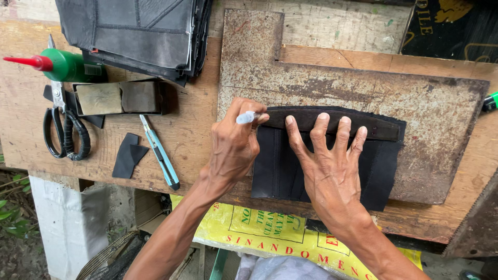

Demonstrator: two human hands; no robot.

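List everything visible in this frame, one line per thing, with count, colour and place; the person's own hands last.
black fabric piece: 1, black, on the metal plate, under both hands
silver pen: 1, silver-white, at the fabric's top left edge
metal plate: 1, rusty grey-brown, on the workbench
workbench: 1, worn wood
utility knife: 1, light blue, left of the plate
scissors: 1, black handles, far left
bottle: 1, green with red nozzle, upper left
fabric stack: 1, dark grey, top
fabric scraps: 2, black, beside the knife
yellow sack: 1, below the bench
left hand: holds the pen
right hand: flat on the fabric
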